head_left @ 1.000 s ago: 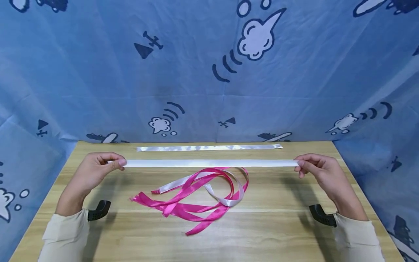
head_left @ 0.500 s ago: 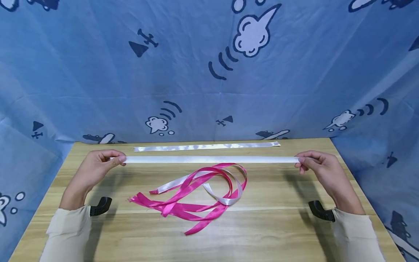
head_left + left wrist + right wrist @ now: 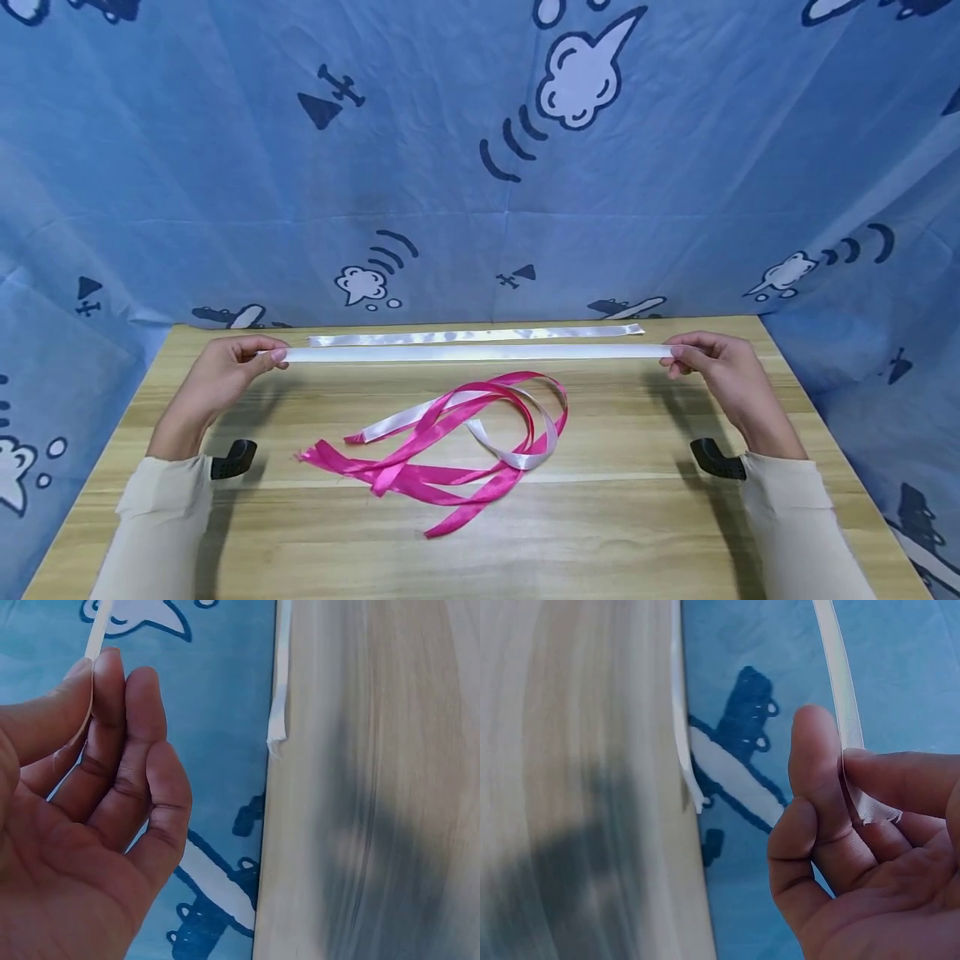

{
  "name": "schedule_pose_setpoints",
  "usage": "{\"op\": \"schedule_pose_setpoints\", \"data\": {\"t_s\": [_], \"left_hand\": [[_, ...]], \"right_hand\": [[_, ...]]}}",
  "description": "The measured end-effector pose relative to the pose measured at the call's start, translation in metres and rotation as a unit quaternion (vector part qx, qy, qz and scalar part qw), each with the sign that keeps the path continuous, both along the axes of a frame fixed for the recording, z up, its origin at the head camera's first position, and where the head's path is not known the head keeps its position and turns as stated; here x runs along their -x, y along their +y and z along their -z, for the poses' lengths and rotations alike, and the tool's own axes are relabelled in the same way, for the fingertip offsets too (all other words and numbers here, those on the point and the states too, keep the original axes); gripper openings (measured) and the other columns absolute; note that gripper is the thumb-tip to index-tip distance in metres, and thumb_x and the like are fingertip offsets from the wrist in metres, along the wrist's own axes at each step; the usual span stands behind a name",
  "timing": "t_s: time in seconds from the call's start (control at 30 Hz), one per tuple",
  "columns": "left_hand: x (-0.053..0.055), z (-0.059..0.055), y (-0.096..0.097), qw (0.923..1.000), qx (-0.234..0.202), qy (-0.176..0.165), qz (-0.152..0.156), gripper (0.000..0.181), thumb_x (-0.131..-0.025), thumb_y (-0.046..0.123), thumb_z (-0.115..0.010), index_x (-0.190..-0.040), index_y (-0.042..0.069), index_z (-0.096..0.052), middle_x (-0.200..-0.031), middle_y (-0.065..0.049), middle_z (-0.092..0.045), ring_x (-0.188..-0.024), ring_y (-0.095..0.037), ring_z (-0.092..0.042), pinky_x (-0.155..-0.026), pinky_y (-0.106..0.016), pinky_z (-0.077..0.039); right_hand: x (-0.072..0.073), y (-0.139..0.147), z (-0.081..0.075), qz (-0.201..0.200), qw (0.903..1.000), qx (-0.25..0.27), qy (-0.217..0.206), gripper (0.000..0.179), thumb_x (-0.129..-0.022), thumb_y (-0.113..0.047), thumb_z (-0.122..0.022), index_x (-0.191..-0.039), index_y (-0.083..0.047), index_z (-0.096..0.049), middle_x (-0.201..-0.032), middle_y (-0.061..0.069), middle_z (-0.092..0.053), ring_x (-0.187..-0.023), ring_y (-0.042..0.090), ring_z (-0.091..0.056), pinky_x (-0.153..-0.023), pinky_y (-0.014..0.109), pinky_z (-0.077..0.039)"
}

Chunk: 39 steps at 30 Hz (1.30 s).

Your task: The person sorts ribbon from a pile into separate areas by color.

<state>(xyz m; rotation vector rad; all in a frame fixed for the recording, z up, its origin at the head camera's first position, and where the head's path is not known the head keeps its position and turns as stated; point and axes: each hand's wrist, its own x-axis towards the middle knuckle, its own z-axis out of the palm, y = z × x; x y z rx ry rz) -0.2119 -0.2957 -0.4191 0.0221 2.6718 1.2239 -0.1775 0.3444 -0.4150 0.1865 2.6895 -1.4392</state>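
A white ribbon (image 3: 472, 353) is stretched straight between both hands, above the table. Its left end is pinched between thumb and fingers of my left hand (image 3: 225, 371); the left wrist view shows the ribbon (image 3: 97, 634) rising from that pinch. My right hand (image 3: 720, 367) pinches the other end, and a short frayed tail of the ribbon (image 3: 847, 712) hangs past the thumb in the right wrist view. Just beyond it, a second white ribbon (image 3: 472, 336) lies flat along the table's back edge. Nearer the person lies a loose tangle of pink ribbons (image 3: 442, 477) with a white ribbon (image 3: 517, 461) among them.
The wooden table (image 3: 585, 533) reaches back to a blue patterned cloth (image 3: 435, 150), which also hangs at both sides. Black wrist devices (image 3: 234, 460) stick out from the cream sleeves (image 3: 161, 525).
Both hands have moved the stretched ribbon away from the person, closer to the ribbon at the back, and a little left over the last half second. The ribbons on the table lie unmoved.
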Motion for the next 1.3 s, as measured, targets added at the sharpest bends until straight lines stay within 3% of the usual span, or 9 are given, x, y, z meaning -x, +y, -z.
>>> {"op": "schedule_pose_setpoints", "data": {"t_s": [0.3,0.53,0.7,0.9,1.13,1.3], "left_hand": [[0.015,0.009,-0.003,0.9995,0.018,-0.027,0.002,0.035,-0.109,0.027,-0.059,-0.127,0.0,-0.072,-0.109,-0.01,-0.08,-0.098,0.003,-0.061,-0.087,-0.024,-0.049],[0.023,0.018,-0.001,0.9994,0.028,-0.018,0.0,0.036,-0.107,0.03,-0.063,-0.12,-0.001,-0.074,-0.104,-0.013,-0.08,-0.09,0.002,-0.064,-0.087,-0.026,-0.048],[0.025,0.021,0.001,0.999,0.042,-0.016,-0.002,0.033,-0.106,0.029,-0.064,-0.114,-0.001,-0.075,-0.104,-0.014,-0.079,-0.091,-0.004,-0.065,-0.083,-0.027,-0.049],[0.03,0.027,-0.001,0.9984,0.054,-0.011,-0.012,0.032,-0.105,0.029,-0.065,-0.11,-0.001,-0.076,-0.11,-0.017,-0.075,-0.09,-0.017,-0.06,-0.077,-0.029,-0.047],[0.032,0.035,0.0,0.9974,0.067,-0.006,-0.024,0.026,-0.103,0.022,-0.069,-0.101,-0.003,-0.073,-0.084,-0.007,-0.068,-0.07,-0.015,-0.05,-0.06,-0.028,-0.044],[0.034,0.038,0.001,0.9968,0.076,-0.008,-0.026,0.024,-0.101,0.021,-0.069,-0.097,-0.003,-0.071,-0.074,-0.002,-0.06,-0.067,-0.015,-0.048,-0.059,-0.029,-0.042]], "right_hand": [[0.019,-0.003,0.012,0.04,0.9986,0.003,-0.034,0.034,-0.108,-0.022,-0.06,-0.123,0.008,-0.065,-0.086,-0.009,-0.076,-0.075,0.006,-0.071,-0.078,0.025,-0.058],[0.032,-0.006,0.021,0.058,0.9972,0.026,-0.04,0.03,-0.104,-0.014,-0.066,-0.118,0.011,-0.062,-0.078,-0.011,-0.073,-0.07,0.004,-0.068,-0.07,0.025,-0.06],[0.04,-0.008,0.027,0.071,0.9959,0.015,-0.053,0.027,-0.103,-0.013,-0.066,-0.116,0.01,-0.062,-0.079,-0.009,-0.069,-0.071,0.002,-0.064,-0.067,0.022,-0.059],[0.048,-0.013,0.029,0.077,0.9933,0.007,-0.086,0.028,-0.107,-0.011,-0.059,-0.125,0.011,-0.061,-0.089,0.0,-0.069,-0.077,0.003,-0.065,-0.071,0.021,-0.059],[0.055,-0.017,0.035,0.077,0.9942,-0.014,-0.073,0.023,-0.106,-0.006,-0.059,-0.119,0.012,-0.064,-0.081,-0.001,-0.068,-0.07,0.002,-0.063,-0.066,0.022,-0.059],[0.058,-0.019,0.039,0.08,0.994,-0.03,-0.068,0.019,-0.103,-0.006,-0.062,-0.112,0.011,-0.066,-0.077,-0.001,-0.068,-0.066,0.004,-0.063,-0.063,0.022,-0.057]]}}
